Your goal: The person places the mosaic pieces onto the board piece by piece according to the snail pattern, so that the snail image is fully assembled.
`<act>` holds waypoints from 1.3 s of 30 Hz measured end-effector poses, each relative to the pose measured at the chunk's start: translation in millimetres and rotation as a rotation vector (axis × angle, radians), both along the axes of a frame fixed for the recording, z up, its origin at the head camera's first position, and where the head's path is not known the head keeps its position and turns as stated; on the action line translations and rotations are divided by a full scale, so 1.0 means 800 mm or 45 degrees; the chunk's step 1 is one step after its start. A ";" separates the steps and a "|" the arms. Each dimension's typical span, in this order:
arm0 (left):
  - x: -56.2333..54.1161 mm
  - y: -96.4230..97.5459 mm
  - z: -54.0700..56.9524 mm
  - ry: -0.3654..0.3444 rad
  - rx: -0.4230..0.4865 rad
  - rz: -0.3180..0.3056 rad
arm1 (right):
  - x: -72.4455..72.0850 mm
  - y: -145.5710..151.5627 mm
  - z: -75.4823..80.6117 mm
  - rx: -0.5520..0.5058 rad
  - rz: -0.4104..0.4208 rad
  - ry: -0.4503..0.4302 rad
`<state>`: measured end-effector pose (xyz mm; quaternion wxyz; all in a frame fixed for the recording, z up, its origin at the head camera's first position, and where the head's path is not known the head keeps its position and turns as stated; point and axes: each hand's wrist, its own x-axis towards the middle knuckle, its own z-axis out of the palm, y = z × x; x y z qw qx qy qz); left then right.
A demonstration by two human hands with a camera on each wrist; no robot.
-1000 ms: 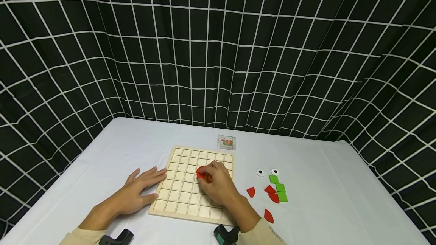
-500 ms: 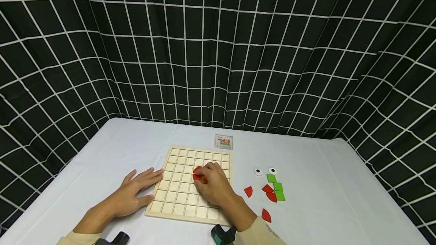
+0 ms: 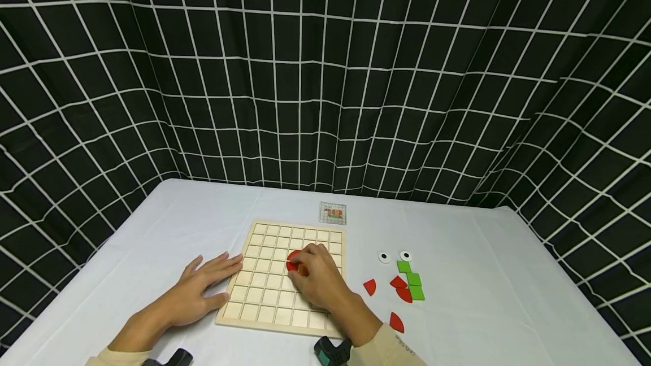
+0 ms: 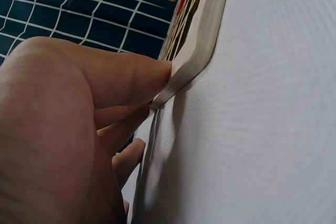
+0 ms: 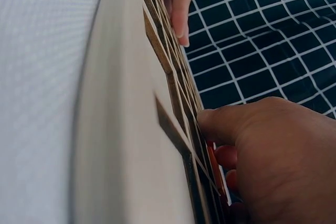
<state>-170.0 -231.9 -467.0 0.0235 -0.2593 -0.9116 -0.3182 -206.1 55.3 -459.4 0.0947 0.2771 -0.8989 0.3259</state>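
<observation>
A square wooden board [image 3: 269,281] with a grid of recessed cells lies on the white table. My left hand [image 3: 203,290] rests at its left edge, fingers spread and fairly straight, the thumb [image 4: 131,80] against the frame near the corner. Over the middle of the board, my right hand [image 3: 320,275] pinches a red rounded tile [image 3: 291,266] with thumb and curled fingers, low at the cells. More red shows just beyond the index finger, and an orange piece [image 3: 303,270] shows beneath the hand, mostly hidden. Red and orange edges [image 5: 218,174] show under the fingers in the right wrist view.
Right of the board lie several red quarter-round tiles [image 3: 396,322], green tiles [image 3: 414,279] and two white eye discs [image 3: 405,256]. A small picture card [image 3: 333,213] lies behind the board. A black gridded curtain [image 3: 305,72] surrounds the table's back and sides.
The head view has shifted slightly. My right fingers have settled lower with the red tile, which now looks flatter on the board. My left hand stays at the board's edge.
</observation>
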 end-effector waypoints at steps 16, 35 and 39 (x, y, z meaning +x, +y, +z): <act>0.004 0.003 0.000 0.027 0.011 0.000 | 0.013 0.018 0.048 -0.148 -0.026 0.178; 0.003 0.003 0.003 0.031 -0.011 -0.001 | 0.034 0.136 0.100 -0.212 -0.255 0.328; 0.004 0.004 0.002 0.024 -0.011 0.002 | 0.036 0.163 0.101 -0.189 -0.293 0.342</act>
